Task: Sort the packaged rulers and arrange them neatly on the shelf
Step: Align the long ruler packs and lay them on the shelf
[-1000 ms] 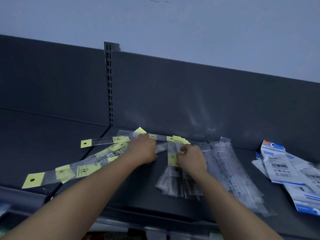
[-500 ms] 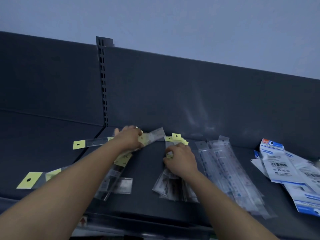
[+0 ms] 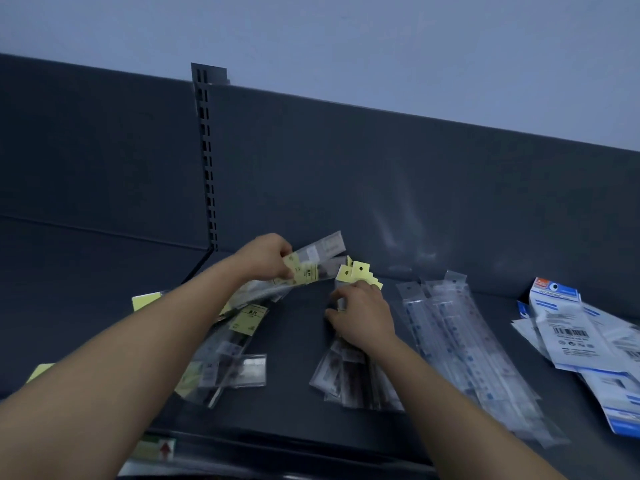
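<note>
My left hand [image 3: 268,256] grips a bunch of long clear ruler packs with yellow tags [image 3: 311,263], lifted off the dark shelf [image 3: 291,327] and angled up to the right. More yellow-tagged packs [image 3: 225,355] lie under my left forearm. My right hand [image 3: 362,315] rests on a neat stack of yellow-tagged ruler packs [image 3: 353,375], fingers curled at its upper end, where the yellow tags [image 3: 356,273] fan out near the back panel.
A row of clear ruler packs with blue print [image 3: 460,344] lies right of the stack. Blue-and-white carded packs [image 3: 571,327] are piled at the far right. A slotted upright [image 3: 206,157] divides the back panel. The shelf's front edge runs below my arms.
My left hand has gathered the scattered long packs and lifted them off the shelf, swinging them upward to the right. My right hand stays on the stack.
</note>
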`<state>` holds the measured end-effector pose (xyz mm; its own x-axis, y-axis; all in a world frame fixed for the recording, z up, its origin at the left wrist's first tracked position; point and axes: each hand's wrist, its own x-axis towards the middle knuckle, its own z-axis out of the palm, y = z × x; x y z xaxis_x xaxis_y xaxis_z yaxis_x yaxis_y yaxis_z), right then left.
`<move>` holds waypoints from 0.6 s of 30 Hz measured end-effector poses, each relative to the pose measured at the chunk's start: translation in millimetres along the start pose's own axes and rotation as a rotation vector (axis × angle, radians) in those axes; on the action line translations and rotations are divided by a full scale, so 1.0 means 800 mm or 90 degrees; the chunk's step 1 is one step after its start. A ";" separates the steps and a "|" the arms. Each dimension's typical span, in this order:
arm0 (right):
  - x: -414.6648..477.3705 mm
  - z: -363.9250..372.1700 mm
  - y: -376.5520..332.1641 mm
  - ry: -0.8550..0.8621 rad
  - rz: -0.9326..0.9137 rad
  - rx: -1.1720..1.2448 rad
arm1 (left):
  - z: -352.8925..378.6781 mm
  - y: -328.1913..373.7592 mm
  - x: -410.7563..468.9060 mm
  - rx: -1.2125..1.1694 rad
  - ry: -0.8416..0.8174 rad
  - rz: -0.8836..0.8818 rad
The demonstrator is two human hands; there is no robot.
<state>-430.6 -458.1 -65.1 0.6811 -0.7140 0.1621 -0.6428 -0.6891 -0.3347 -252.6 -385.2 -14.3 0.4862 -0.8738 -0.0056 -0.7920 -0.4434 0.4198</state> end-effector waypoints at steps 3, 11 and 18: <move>0.002 -0.003 -0.007 0.047 -0.019 0.056 | -0.014 0.001 -0.006 -0.044 0.050 0.021; 0.001 -0.042 -0.055 0.167 0.077 0.609 | -0.048 0.013 -0.035 -0.272 0.115 0.100; -0.003 -0.077 -0.058 0.124 0.129 0.946 | -0.052 0.017 -0.049 -0.349 0.074 0.127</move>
<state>-424.0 -432.0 7.3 0.4953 -0.8654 0.0761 0.2922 0.0835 -0.9527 -267.1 -349.0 29.6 0.4088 -0.8887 0.2077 -0.5808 -0.0778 0.8103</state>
